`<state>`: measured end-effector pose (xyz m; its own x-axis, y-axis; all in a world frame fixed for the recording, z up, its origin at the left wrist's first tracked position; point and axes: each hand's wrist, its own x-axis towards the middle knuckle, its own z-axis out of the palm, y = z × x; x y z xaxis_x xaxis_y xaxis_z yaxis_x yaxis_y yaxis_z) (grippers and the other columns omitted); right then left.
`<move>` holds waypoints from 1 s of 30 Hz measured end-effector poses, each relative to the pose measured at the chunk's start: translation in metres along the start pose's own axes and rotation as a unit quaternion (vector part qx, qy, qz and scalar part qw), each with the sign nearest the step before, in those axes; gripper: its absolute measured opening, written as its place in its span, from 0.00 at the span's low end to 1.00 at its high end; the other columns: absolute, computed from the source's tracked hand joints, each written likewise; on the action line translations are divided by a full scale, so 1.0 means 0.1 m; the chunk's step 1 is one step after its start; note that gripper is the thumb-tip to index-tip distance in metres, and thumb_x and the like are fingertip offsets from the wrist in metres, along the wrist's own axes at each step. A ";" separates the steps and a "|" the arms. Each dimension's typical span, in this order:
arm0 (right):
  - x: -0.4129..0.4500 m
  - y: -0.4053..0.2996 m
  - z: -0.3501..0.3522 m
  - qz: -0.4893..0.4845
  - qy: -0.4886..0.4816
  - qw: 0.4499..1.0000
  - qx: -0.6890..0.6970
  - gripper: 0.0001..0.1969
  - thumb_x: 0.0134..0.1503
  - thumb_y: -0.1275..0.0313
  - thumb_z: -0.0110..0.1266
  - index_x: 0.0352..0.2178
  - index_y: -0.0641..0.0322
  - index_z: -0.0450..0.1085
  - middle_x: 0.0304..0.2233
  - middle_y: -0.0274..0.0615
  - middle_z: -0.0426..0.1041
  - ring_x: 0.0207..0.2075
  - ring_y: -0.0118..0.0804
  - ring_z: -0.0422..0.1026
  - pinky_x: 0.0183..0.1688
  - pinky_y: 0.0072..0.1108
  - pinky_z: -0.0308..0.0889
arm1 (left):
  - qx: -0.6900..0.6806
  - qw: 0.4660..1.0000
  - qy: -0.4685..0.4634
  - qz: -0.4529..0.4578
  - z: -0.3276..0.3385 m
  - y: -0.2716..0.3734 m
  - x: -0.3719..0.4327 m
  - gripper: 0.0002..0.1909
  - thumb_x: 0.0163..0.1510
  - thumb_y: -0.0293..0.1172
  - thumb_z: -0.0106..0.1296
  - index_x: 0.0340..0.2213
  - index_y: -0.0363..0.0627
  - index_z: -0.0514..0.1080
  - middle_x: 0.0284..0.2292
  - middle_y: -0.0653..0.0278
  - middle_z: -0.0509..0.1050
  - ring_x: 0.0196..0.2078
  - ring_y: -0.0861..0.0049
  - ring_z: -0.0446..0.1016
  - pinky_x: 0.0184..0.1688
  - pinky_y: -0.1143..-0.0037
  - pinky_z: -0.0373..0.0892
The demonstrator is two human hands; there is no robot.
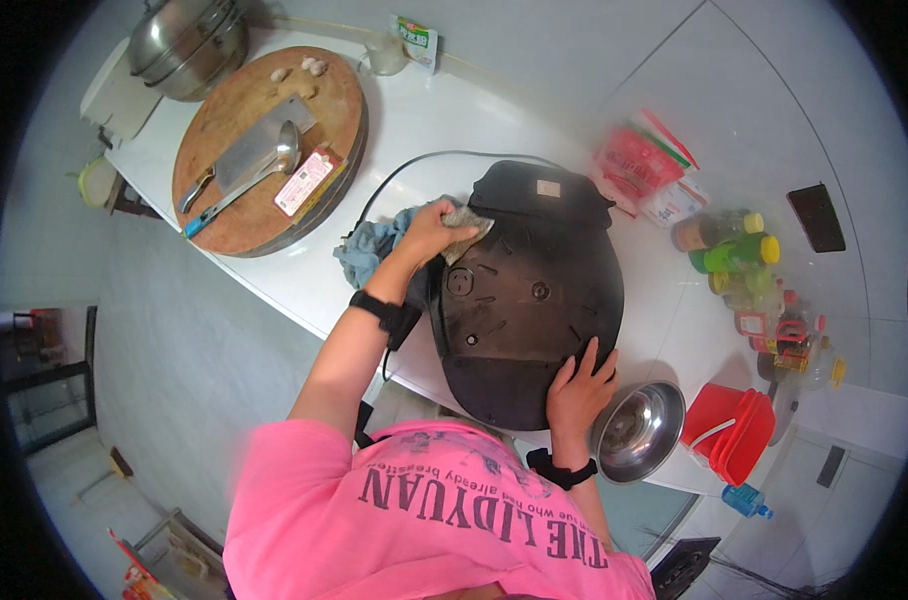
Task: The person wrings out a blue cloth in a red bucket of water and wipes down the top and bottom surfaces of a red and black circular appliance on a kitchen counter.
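Observation:
A round black plastic appliance base (529, 300), with slots, small holes and a power cord, lies underside up on the white counter before me. My left hand (433, 234) grips a grey-green scouring cloth or pad (465, 234) and presses it at the base's upper left edge. A crumpled blue-grey cloth (371, 244) sits on the counter beside that hand. My right hand (580, 384) rests with spread fingers on the lower right rim of the base, holding nothing. Both wrists wear black straps.
To the left, a round wooden chopping board (236, 135) carries a cleaver (263, 142), a ladle (289, 146) and garlic. At right stand a steel bowl (640, 433), a red bucket (730, 431) and several bottles (739, 253); plastic bags (641, 165) lie behind.

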<state>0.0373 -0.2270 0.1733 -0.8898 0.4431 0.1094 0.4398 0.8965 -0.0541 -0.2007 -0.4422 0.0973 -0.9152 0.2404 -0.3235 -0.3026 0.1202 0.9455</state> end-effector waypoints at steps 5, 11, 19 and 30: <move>-0.01 0.08 0.05 0.012 -0.002 1.000 0.007 0.23 0.55 0.64 0.44 0.53 0.57 0.59 0.55 0.62 0.52 0.48 0.66 0.56 0.51 0.46 0.53 | 0.002 0.996 0.052 -0.073 0.05 0.17 -0.35 0.19 0.43 0.30 0.61 0.36 0.35 0.69 0.32 0.65 0.73 0.34 0.80 0.70 0.37 0.78 0.67; -0.01 0.03 0.01 0.013 -0.001 1.000 0.007 0.24 0.55 0.64 0.45 0.53 0.57 0.58 0.55 0.62 0.51 0.48 0.65 0.56 0.51 0.45 0.53 | -0.023 0.999 0.015 -0.044 -0.05 0.05 -0.42 0.17 0.40 0.35 0.64 0.27 0.38 0.69 0.25 0.68 0.71 0.28 0.81 0.68 0.32 0.79 0.65; -0.01 0.08 0.06 0.009 0.003 1.000 0.004 0.24 0.55 0.64 0.45 0.53 0.56 0.58 0.55 0.62 0.51 0.48 0.65 0.56 0.51 0.45 0.53 | -0.007 0.999 0.042 -0.008 0.12 -0.05 -0.20 0.17 0.40 0.33 0.64 0.26 0.38 0.67 0.25 0.65 0.71 0.29 0.81 0.68 0.32 0.76 0.66; -0.03 0.07 0.05 0.005 0.012 1.000 0.018 0.23 0.55 0.63 0.45 0.53 0.56 0.59 0.55 0.61 0.52 0.49 0.65 0.56 0.50 0.46 0.55 | 0.007 1.000 0.018 -0.010 0.09 -0.07 -0.01 0.18 0.40 0.33 0.64 0.29 0.34 0.69 0.26 0.61 0.73 0.28 0.79 0.69 0.31 0.77 0.67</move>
<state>0.0427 -0.2221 0.1674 -0.8816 0.4530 0.1324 0.4444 0.8913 -0.0905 -0.1954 -0.4341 0.0902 -0.9182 0.2036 -0.3397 -0.3164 0.1388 0.9384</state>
